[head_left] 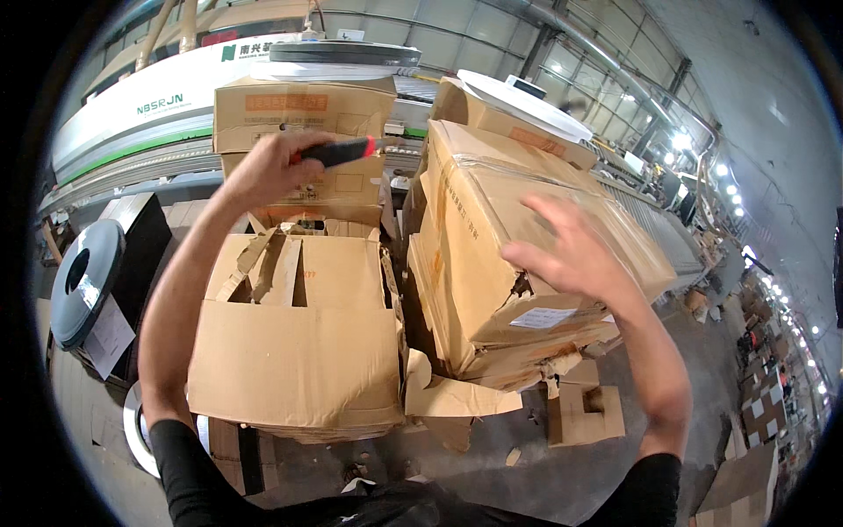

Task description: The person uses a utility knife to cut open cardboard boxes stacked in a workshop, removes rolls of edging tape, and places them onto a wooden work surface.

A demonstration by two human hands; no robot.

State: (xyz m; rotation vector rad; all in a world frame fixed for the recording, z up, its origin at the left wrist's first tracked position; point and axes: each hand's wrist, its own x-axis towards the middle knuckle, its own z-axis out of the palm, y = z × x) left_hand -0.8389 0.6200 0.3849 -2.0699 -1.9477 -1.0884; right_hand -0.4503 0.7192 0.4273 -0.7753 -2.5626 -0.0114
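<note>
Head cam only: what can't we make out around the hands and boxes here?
- Cutter blade: motion blur, head view.
- Left hand grip: fingers curl out of sight.
- Right hand: blurred; contact with taped box unclear.
- Open box contents: hidden under torn flaps.

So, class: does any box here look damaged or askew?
Yes. The sealed box under the right hand leans sideways, and its lower front is torn. The open box beside it has ragged, ripped flaps. Torn cardboard scraps lie on the floor.
</note>
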